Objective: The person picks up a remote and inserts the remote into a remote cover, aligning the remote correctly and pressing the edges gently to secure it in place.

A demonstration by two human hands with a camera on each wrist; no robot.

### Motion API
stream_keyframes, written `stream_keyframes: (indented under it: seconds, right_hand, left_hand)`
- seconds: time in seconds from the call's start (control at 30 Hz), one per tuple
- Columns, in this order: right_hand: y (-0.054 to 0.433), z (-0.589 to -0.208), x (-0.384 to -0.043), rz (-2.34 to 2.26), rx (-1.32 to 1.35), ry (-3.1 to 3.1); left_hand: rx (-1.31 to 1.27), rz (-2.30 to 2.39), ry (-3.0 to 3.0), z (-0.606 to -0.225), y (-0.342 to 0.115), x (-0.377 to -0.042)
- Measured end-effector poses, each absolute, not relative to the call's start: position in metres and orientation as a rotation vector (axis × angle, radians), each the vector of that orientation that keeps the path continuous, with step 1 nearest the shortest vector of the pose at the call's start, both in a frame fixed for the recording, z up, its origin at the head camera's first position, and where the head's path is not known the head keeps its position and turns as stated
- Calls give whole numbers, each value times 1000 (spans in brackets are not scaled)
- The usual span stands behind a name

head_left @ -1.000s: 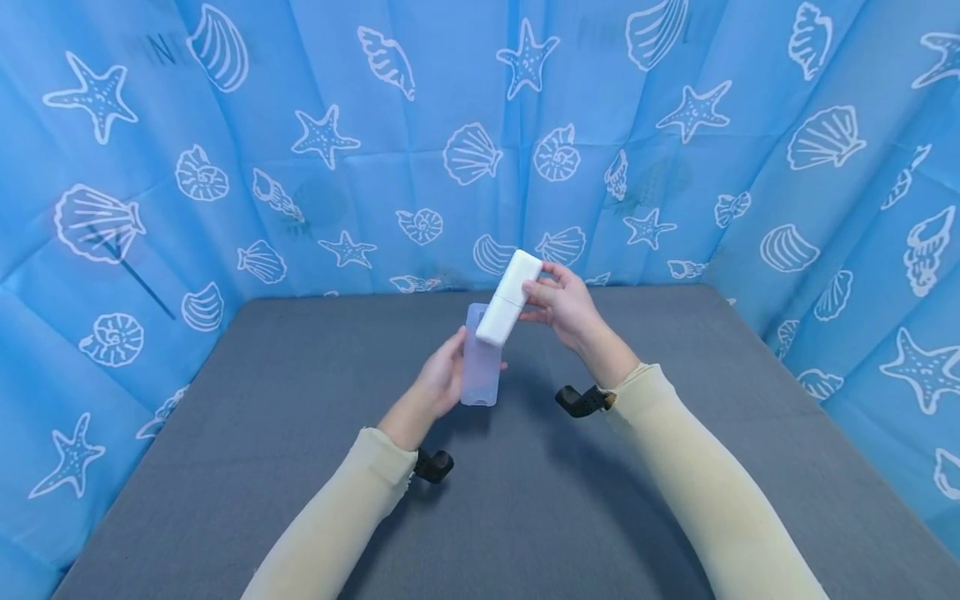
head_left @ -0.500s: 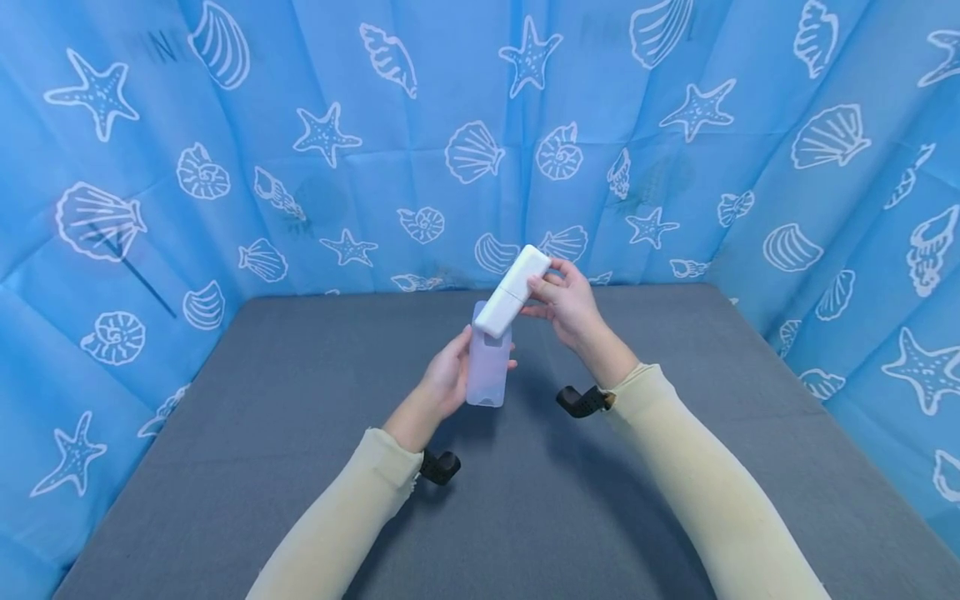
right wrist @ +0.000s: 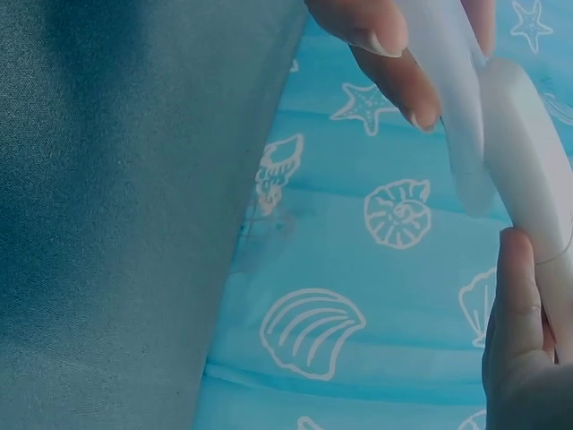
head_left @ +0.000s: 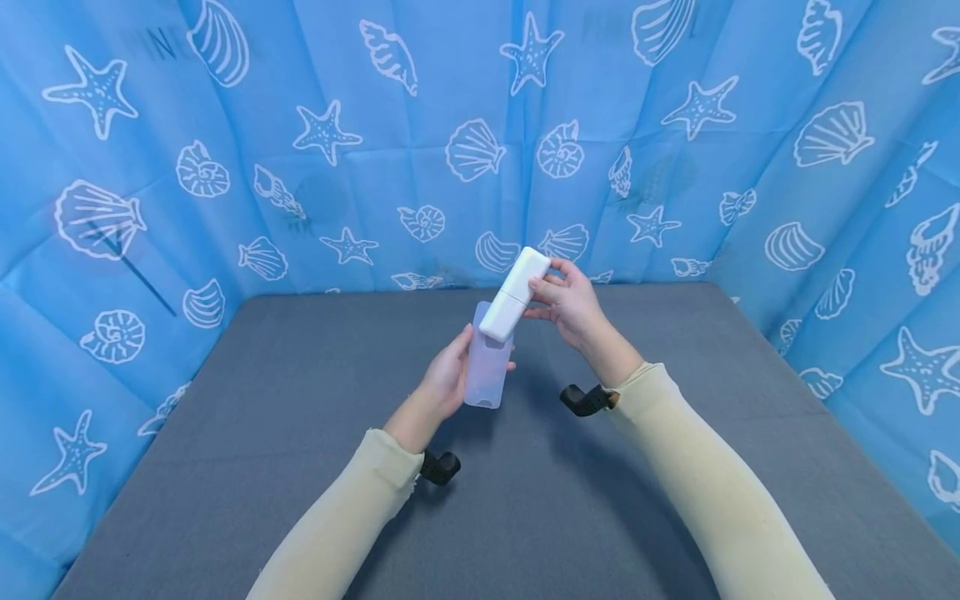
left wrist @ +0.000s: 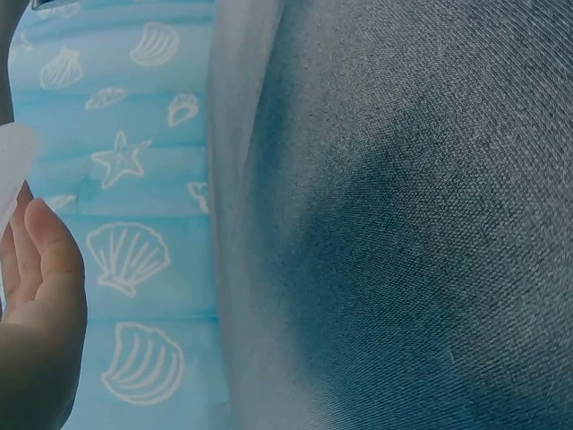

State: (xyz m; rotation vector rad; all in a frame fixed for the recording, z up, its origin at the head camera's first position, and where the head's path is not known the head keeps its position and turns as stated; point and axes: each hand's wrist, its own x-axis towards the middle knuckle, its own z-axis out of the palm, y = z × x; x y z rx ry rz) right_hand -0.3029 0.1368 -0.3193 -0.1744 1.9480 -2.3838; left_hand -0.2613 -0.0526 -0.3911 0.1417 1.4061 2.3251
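Surface: grey tabletop (head_left: 300,375) | texture: woven | on it: soft shadows (head_left: 611,475)

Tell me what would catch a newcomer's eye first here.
Probably the bright blue shell-patterned curtain, rising behind and beside the grey table. Next, near the head view's center, the slanted white case in the right hand, overlapping the upper part of the translucent tray held by the left hand.

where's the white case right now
In the head view the white case is just right of centre, held slanted in the right hand, its lower end overlapping the upper part of the translucent holder in the left hand.
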Motion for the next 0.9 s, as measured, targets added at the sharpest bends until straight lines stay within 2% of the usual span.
stream_keyframes:
  seconds: [0.6, 0.9]
  right_hand:
    - [133, -320, -303, -2368, -165, 1951]
    - [135, -318, -302, -2382, -177, 2003]
  left_hand:
    - [170, 2293, 1522, -396, -54, -260]
    - [62, 2302, 1545, -399, -59, -263]
